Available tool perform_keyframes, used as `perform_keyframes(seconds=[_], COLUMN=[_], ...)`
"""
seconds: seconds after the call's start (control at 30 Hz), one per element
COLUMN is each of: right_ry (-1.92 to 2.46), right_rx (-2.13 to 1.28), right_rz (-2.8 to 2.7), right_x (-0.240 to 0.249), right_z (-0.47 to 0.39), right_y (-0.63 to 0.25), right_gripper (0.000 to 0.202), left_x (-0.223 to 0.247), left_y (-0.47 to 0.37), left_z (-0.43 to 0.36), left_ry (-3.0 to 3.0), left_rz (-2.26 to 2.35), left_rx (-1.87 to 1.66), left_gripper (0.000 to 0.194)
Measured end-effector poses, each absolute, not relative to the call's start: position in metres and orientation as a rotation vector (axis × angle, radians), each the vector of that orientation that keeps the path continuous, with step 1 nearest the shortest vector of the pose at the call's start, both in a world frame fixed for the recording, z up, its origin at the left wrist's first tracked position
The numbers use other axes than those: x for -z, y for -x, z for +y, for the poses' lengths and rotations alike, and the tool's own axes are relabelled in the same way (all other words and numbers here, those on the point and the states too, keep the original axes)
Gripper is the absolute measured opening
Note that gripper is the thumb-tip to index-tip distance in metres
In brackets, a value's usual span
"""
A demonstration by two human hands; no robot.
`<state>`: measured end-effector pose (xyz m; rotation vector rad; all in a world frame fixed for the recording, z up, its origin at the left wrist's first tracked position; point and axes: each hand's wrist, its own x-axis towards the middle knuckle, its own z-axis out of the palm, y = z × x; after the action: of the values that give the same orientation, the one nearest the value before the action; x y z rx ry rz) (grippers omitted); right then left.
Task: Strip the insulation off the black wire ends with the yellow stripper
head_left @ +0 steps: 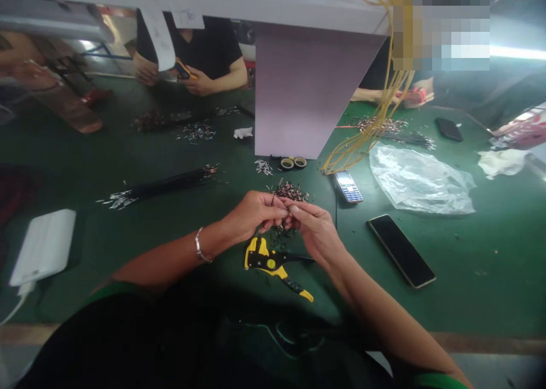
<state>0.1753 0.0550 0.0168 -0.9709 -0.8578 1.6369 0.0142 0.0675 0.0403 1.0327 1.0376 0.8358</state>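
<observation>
A wire-work workshop, with shared green bench, yellow-black wire stripper, bundled wires, co-workers' busy hands.

No text, label, brand or number can be read with certainty. Faint marks are borne by the paper tag fixed to the shelf edge, but they are too blurred to be deciphered. On the keypad phone, a lit screen and rows of keys are shown, the characters being too small to be read. Print on the pink packet at the right edge is likewise illegible.
</observation>
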Motion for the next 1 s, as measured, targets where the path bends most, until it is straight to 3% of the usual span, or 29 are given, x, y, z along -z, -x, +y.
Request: perform_keyframes(seconds=[0.17, 0.33, 0.57, 0.83, 1.0], right_ry=[1.064, 1.193, 1.231, 1.277, 1.319], right_rx=[-1.461, -1.074, -0.658, -0.622, -0.981], right_rz=[-1.101, -1.843, -2.59, -2.463, -2.131], right_x=[-0.009, -0.002, 0.003, 0.015, 0.016], right_z=[0.048, 0.022, -0.014, -0.013, 0.004], right_y=[-0.184, -0.203, -0.207, -0.2, -0.21], right_gripper=[0.023, 0.015, 0.048, 0.043, 0.037], left_x=[-0.041, -0.039, -0.034, -0.039, -0.037], left_y=[-0.009, -0.002, 0.004, 0.005, 0.007], left_z=[0.071, 0.079, 0.085, 0.088, 0.092], left_ry=[-0.989, -0.952, -0.967, -0.969, -0.963], left_rz=[1.074, 1.09, 1.085, 1.135, 1.154], left_rx=[-0.869, -0.927, -0.986, -0.988, -1.012], left_gripper=[0.009, 0.009, 0.009, 0.013, 0.012])
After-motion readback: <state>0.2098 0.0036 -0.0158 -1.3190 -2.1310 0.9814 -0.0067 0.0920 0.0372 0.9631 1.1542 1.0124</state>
